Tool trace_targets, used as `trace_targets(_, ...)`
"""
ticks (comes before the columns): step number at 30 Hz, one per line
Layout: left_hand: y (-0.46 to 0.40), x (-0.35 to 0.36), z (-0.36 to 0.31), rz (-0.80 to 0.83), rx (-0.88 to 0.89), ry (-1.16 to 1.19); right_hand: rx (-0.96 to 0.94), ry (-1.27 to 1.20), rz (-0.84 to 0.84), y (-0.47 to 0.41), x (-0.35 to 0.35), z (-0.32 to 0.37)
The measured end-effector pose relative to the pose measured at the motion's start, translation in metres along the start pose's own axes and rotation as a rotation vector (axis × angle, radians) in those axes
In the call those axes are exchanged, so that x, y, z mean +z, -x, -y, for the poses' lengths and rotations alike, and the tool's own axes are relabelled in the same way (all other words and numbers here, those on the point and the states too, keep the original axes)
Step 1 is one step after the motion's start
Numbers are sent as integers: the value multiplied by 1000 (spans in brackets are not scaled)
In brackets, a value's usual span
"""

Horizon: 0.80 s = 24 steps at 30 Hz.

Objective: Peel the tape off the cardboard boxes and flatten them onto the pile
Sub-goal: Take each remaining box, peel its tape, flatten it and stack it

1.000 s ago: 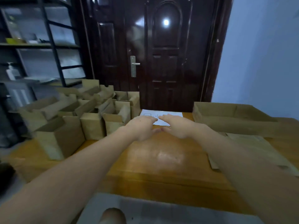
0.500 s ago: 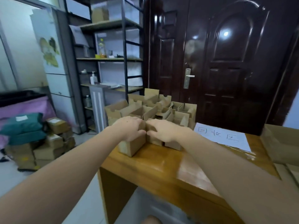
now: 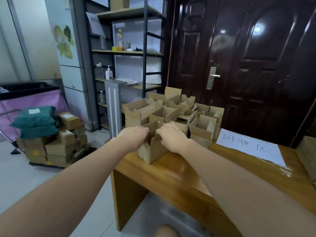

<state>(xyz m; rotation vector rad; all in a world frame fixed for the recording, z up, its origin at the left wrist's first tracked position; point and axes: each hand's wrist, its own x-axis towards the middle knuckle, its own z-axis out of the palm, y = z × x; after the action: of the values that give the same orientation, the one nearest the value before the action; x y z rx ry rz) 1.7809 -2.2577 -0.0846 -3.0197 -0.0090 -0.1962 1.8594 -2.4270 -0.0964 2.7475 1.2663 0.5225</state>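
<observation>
Boxes: cluster of small open cardboard boxes, flaps up, on the left end of the table, in front of the door.
Table: wooden, glossy top.
Door: dark brown, metal handle, behind the table.
Shelf: black metal frame, bottles on it, left of the door.
Paper sign: white, handwritten, lying flat on the table just right of the boxes.
Front box: nearest the table's front-left corner, open top, upright.
Left hand: fingers curled over the front box's left top edge, gripping it.
Right hand: fingers curled over its right top edge, gripping it.
</observation>
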Motion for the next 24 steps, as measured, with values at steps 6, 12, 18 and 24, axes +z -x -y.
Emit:
trace_targets(6,16,2,9,25,59,59,-25,-61,13,33,-5,-16)
trace_targets(12,30,2,-23,-1,195,166,-51,-12,74,92,-31,-34)
trace_targets(18,17,12,-104,-27,296,259,110,-88,114,170,-47,-76)
trace_targets(24,-7,29,-208,-16,419,262,410,-212,14,251,-52,-140)
